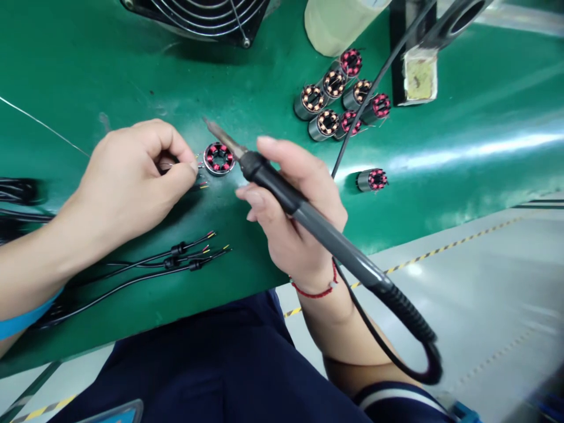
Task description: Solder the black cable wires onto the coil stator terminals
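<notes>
My right hand (304, 205) grips a soldering iron (339, 244) like a pen. The iron's tip points up and left, just above a motor stator (219, 170) with red windings on the green table. Left of that stator, the thumb and forefinger of my left hand (127, 170) are pinched together. A thin silver solder wire (46, 125) runs from the left edge to this hand, and a bit of it shows inside the curled fingers. Small coloured wire ends (203, 185) stick out under the fingertips. Whether the iron touches the stator I cannot tell.
Black cables (170, 262) with stripped coloured ends lie below my left hand. Several stators (324, 124) stand in a group at upper right, and a single stator (372, 180) lies apart. A fan (198, 17), a pale container (339, 23) and an iron stand with sponge (420, 77) line the back.
</notes>
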